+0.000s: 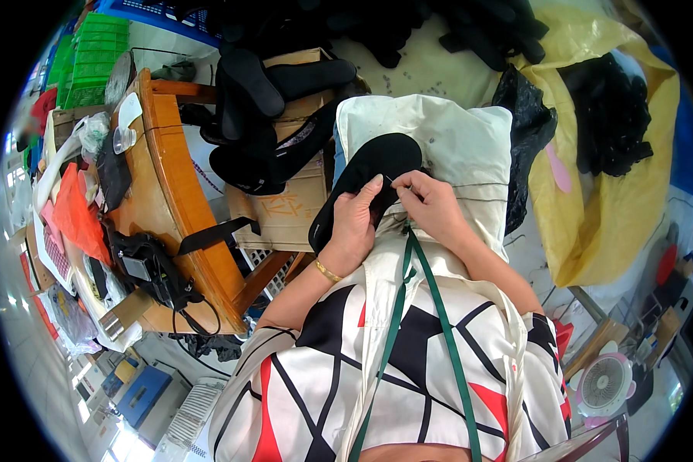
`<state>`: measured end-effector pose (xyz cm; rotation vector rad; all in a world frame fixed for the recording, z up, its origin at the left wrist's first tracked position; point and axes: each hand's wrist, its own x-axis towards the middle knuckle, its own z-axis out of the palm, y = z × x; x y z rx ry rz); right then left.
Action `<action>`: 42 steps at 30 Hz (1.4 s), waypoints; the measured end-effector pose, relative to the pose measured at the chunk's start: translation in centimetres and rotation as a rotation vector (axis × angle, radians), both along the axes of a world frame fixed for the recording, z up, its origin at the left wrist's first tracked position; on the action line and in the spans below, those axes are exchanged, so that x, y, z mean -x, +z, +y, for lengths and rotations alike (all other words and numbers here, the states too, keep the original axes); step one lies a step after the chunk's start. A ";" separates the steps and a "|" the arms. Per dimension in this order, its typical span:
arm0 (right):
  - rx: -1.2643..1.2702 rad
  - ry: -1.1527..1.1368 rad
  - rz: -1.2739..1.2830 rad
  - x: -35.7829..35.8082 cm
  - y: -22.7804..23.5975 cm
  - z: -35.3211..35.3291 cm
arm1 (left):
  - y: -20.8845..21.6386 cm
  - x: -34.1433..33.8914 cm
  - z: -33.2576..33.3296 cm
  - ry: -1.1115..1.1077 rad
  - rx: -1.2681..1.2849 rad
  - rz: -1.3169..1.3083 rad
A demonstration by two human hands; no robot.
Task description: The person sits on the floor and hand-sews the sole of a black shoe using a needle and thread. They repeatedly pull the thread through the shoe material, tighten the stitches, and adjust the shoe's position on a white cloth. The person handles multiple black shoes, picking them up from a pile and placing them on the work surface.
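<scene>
My left hand is closed round a black slipper, its thumb pressed on the upper face. The slipper lies tilted over a cream cloth cushion on my lap, its toe end pointing away from me. At the slipper's right edge, my right hand is pinched, fingertips almost against the black fabric. A thin, light needle-like sliver shows at those fingertips; its full length cannot be made out. Green apron straps hang down from just below my hands.
More black slippers lie on a cardboard box at the left. Beside it is a wooden table with a black bag. A yellow sack holding black pieces stands right; a black plastic bag borders the cushion.
</scene>
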<state>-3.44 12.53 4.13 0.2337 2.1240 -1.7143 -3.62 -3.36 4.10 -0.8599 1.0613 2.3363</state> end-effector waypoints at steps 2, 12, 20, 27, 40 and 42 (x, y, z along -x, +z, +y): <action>-0.005 0.003 0.002 0.1 0.1 0.0 | 0.0 0.1 0.0 0.009 0.003 -0.003; 0.049 0.010 -0.059 0.0 0.0 0.4 | 0.4 0.2 -0.2 0.002 0.043 -0.058; 0.048 0.013 -0.040 0.0 0.2 0.4 | 0.4 0.2 -0.2 0.001 0.032 -0.065; 0.062 0.023 -0.123 0.5 -0.3 0.6 | 0.2 -0.2 -0.3 -0.039 0.048 -0.060; 0.179 0.008 -0.033 -1.0 -1.6 0.0 | -1.1 -0.3 -0.7 -0.023 0.074 -0.087; 0.173 0.003 -0.024 -1.2 -1.9 -0.1 | -0.9 -0.1 -0.6 -0.026 0.067 -0.100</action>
